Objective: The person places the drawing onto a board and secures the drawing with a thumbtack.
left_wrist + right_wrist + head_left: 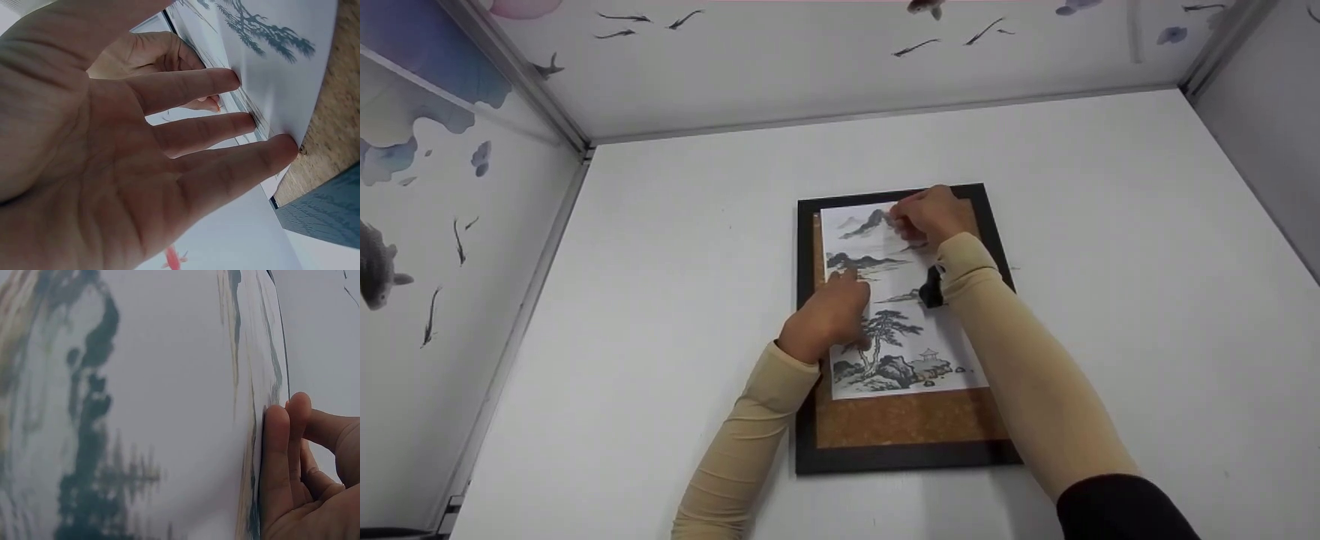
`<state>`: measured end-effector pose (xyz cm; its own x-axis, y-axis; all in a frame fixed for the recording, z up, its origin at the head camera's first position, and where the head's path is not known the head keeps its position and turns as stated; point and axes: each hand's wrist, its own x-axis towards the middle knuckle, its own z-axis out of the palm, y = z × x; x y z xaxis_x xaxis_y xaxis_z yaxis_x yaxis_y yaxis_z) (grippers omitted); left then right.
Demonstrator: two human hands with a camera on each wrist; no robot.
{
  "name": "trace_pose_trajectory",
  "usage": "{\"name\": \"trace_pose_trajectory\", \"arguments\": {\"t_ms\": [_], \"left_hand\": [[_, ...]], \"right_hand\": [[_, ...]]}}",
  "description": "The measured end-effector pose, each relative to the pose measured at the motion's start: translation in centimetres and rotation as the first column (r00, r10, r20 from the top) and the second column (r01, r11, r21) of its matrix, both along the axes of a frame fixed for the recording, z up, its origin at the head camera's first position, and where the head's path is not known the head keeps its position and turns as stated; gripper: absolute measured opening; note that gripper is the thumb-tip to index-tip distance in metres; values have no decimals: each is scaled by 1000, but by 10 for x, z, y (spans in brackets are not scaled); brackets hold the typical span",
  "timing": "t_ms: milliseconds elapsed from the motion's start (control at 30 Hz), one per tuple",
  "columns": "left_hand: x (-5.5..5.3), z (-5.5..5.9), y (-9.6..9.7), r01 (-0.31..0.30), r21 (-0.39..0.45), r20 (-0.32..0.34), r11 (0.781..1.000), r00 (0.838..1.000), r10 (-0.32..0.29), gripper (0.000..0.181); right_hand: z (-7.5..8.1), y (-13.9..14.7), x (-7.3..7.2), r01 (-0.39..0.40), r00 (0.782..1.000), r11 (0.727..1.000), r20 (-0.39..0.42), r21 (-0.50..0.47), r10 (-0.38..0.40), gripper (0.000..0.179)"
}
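A sheet of paper with an ink landscape [896, 259] of mountains and pines lies over a cork board [911, 421] with a black frame [900, 458]. My left hand [829, 315] rests on the left part of the sheet. Its spread fingertips [281, 147] press the paper near its edge, palm off the surface. At the upper part of the sheet, my right hand [934, 215] has thumb and fingers together, pinching a tiny orange-red thing [218, 107] mostly hidden by the fingertips. Right fingers [277, 455] lie right along the paper in the right wrist view.
The framed board sits on a broad white surface [675, 285]. White panels with painted fish and ink strokes stand at the back [810, 67] and left [405, 247], joined by metal rails [525, 82]. A black device [931, 289] is on the right wrist.
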<state>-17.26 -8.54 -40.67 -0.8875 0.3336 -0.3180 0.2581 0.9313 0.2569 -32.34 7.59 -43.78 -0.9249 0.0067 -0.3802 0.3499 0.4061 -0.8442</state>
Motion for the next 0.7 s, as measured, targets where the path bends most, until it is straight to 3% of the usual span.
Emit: {"name": "trace_pose_trajectory", "arguments": {"t_ms": [167,533,700], "left_hand": [[0,0,0,3,0,-3,1000,1000,-3,53],[1,0,0,18,-6,-41,1000,999,-18,50],[1,-1,-1,23,-10,-46,1000,999,-24,44]], "right_hand": [[1,-1,1,14,1000,1000,-8,15,-14,14],[1,1,4,0,1000,997,-31,-75,-2,16],[1,0,5,-10,1000,1000,-27,6,10,18]]}}
